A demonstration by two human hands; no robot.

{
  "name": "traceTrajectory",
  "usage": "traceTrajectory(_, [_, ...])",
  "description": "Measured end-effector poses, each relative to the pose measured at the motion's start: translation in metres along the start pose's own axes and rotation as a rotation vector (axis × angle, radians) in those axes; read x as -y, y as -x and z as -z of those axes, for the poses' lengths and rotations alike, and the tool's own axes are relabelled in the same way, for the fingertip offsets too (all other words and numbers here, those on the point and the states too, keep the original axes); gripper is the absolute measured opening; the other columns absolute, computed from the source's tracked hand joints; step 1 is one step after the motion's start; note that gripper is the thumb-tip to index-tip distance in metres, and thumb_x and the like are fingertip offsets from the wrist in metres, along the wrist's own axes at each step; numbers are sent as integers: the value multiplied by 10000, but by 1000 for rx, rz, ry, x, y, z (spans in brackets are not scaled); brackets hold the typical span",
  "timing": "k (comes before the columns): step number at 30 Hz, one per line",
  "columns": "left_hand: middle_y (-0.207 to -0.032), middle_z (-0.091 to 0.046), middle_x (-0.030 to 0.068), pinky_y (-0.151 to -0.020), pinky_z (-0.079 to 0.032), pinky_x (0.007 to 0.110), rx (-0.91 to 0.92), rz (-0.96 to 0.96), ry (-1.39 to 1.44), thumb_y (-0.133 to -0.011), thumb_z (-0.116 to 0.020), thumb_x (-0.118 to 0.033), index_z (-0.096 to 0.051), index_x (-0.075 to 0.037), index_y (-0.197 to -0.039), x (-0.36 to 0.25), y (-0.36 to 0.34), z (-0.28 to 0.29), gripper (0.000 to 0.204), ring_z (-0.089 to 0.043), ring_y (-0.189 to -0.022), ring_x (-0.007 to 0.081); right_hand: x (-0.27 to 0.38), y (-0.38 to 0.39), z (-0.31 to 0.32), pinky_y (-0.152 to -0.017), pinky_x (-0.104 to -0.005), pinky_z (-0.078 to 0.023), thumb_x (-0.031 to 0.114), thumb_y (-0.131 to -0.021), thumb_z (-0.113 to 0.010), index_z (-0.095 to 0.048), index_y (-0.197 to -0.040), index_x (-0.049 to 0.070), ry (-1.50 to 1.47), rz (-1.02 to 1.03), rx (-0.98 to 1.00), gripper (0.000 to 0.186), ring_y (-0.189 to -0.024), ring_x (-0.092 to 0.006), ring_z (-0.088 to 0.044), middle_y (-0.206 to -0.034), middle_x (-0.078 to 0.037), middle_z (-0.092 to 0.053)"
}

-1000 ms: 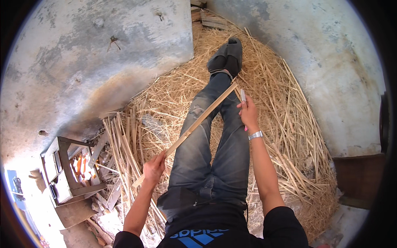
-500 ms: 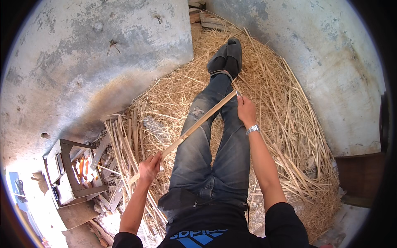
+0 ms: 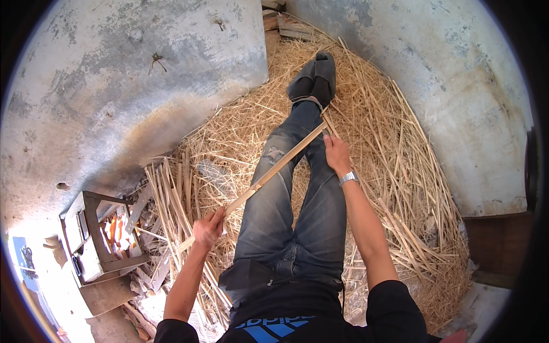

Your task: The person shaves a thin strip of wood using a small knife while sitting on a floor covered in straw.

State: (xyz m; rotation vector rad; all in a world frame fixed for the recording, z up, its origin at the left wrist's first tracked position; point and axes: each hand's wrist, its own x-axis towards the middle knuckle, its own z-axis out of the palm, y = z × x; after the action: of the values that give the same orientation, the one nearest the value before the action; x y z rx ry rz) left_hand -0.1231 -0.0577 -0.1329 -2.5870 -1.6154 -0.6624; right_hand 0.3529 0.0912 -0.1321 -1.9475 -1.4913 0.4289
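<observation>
A long, flat bamboo strip (image 3: 278, 165) lies slantwise across my outstretched legs, its far end near my ankles. My left hand (image 3: 209, 229) is closed around the strip's near part, left of my thigh; a short end sticks out beyond the fist. At the far end my right hand (image 3: 338, 155), with a metal-banded watch (image 3: 349, 178) on the wrist, is closed on a small dark blade-like tool (image 3: 326, 132). The tool sits against the strip's edge; most of it is hidden by the fingers. My shod feet (image 3: 313, 79) are crossed beyond the strip.
Straw-like shavings and thin strips (image 3: 394, 154) cover the floor around my legs. A bundle of bamboo strips (image 3: 166, 200) lies at left, beside a wooden frame stool (image 3: 103, 240). Weathered grey panels (image 3: 143, 68) stand at far left and right (image 3: 457, 86). Brown boards (image 3: 497, 246) are at right.
My right hand has shifted slightly to the left and nearer to me along the strip, and its tool now looks darker. My left hand has barely moved.
</observation>
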Motion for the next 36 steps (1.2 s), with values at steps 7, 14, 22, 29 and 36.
traceTrajectory(7, [-680, -609, 19, -394, -461, 385, 33, 33, 50, -995, -753, -237, -780, -201, -1247, -3, -1, 0, 256, -543, -429, 198, 3, 4, -2, -655, -504, -435, 376, -1091, -565, -601, -824, -39, -98, -4, 23, 495, -669, -441, -580, -727, -268, -608])
traceTrajectory(14, [-708, -627, 58, -479, -520, 434, 48, 94, 111, -967, -756, -172, -767, -204, -1245, -20, -12, 0, 280, -634, -528, 291, 18, 10, -6, -708, -571, -472, 400, -1098, -535, -639, -860, -10, -35, -47, 158, 486, -793, -489, -647, -816, -275, -673])
traceTrajectory(22, [-743, -675, 79, -497, -524, 444, 9, 139, 193, -988, -741, -181, -790, -140, -1178, -48, -45, -21, 201, -655, -551, 310, 61, 39, -20, -750, -580, -520, 456, -1092, -511, -649, -864, 44, -17, 12, 284, 490, -845, -484, -679, -829, -241, -706])
traceTrajectory(29, [-766, -697, 111, -548, -547, 462, -58, 247, 319, -1003, -700, -155, -784, -143, -1179, -69, -60, -33, 195, -688, -620, 348, 82, 75, -50, -707, -587, -506, 405, -1086, -547, -624, -822, 15, -120, 81, 272, 478, -781, -491, -664, -762, -261, -670])
traceTrajectory(36, [-876, -746, 164, -667, -573, 481, 58, 384, 423, -1022, -688, -203, -783, -119, -1186, -81, -73, -28, 208, -721, -750, 394, 57, 79, -61, -600, -498, -463, 396, -1090, -574, -571, -791, 1, -394, 63, 356, 496, -582, -354, -588, -642, -180, -562])
